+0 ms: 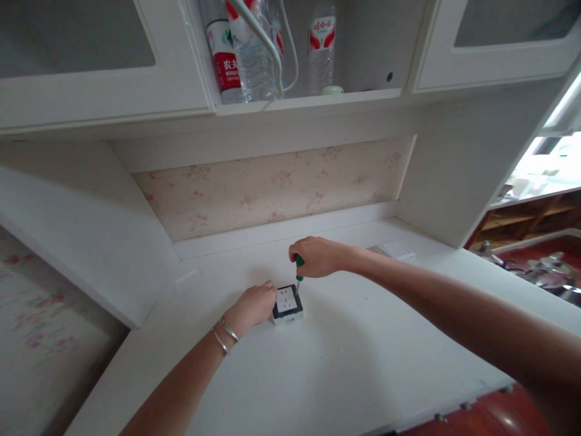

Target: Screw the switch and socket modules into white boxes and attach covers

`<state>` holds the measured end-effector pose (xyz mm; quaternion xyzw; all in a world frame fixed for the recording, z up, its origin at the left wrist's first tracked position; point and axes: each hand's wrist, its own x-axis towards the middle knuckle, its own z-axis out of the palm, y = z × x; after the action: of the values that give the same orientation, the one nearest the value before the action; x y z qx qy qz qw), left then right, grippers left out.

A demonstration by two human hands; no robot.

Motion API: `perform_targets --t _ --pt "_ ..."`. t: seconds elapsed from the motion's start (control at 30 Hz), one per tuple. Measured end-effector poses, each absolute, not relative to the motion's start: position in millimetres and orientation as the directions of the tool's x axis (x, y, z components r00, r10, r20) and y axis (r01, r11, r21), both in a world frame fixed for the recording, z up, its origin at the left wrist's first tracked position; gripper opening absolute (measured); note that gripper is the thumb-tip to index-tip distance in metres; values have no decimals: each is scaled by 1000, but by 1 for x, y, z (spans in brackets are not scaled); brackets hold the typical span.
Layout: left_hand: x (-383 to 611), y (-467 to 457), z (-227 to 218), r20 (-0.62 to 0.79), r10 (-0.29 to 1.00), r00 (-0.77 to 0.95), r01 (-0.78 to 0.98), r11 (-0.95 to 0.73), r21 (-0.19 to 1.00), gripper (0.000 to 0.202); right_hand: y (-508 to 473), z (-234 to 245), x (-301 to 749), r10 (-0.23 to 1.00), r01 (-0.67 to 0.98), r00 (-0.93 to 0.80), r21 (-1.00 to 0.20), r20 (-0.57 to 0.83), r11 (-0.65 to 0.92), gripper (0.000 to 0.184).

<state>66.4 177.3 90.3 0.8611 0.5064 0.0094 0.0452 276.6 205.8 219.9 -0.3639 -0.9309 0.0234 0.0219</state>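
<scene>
A wall socket (285,300) with a white face and a dark frame sits in a white box on the white counter. My left hand (258,301) grips the left side of it, its fingertips partly hidden behind the frame. In my right hand (318,257) is a screwdriver (299,269) with a green handle, held nearly upright. The screwdriver's tip points down at the right edge of the socket's frame; any screw beneath it is too small to make out.
White flat plates lie on the counter (354,339), one at the left (188,281) and one at the back right (394,249). Overhead, a cabinet shelf (308,103) holds plastic bottles (322,51) and a hanging white cable (276,60). Side panels border the counter.
</scene>
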Motion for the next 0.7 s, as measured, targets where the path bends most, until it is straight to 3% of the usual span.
perform_targets --t 0.1,0.2,0.27,0.33,0.47,0.7 --pt "60 174 87 14 890 455 880 -452 149 25 204 220 277 720 719 -694 -52 11 694 30" --pt "53 168 71 127 900 417 817 -433 382 32 204 221 277 735 735 -678 -37 6 677 30" --pt "49 164 53 182 903 388 723 -421 548 57 205 220 275 737 736 -676 -32 15 676 30" --pt "48 161 35 184 928 323 679 -363 638 81 207 220 273 739 738 -674 -29 23 674 30" --pt "50 160 11 201 961 187 644 -275 714 85 209 219 267 741 741 -671 -15 13 671 30" --pt "47 159 12 244 954 173 576 -299 761 84 208 219 254 745 745 -667 12 23 666 29"
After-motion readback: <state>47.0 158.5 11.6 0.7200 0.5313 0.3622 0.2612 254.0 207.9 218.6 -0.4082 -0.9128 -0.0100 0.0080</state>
